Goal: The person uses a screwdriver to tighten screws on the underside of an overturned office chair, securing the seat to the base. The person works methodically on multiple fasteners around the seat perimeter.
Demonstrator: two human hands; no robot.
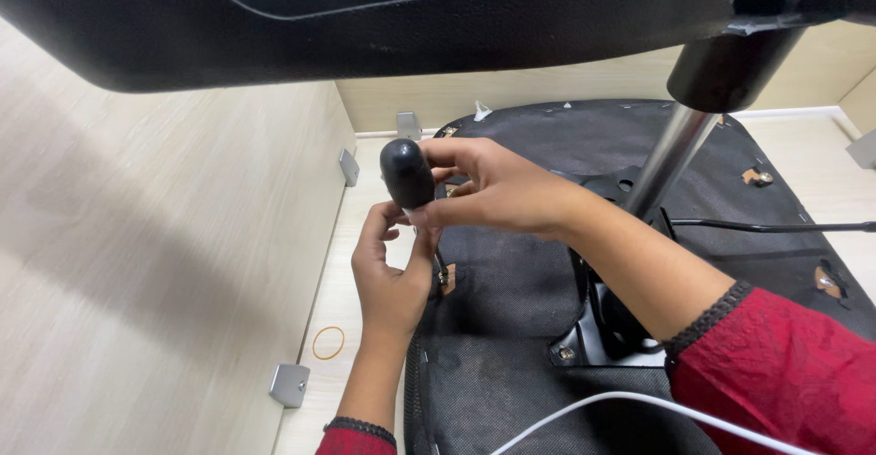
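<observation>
Head view — both hands grip screwdriver [407,174] at seat underside [511,309] edge.

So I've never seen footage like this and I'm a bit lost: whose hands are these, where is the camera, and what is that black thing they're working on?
The one picture comes from a camera worn on a person's head, looking down at their own two bare hands. The right hand grips the black rounded handle of a screwdriver. The left hand pinches its thin metal shaft lower down, where the tip meets a screw point on the black fabric-covered underside of a chair seat. The seat lies upside down on a pale wooden surface. A shiny metal column rises from a black metal plate fixed to the seat. A thin rubber band lies beside the seat, and a white cable crosses it.
</observation>
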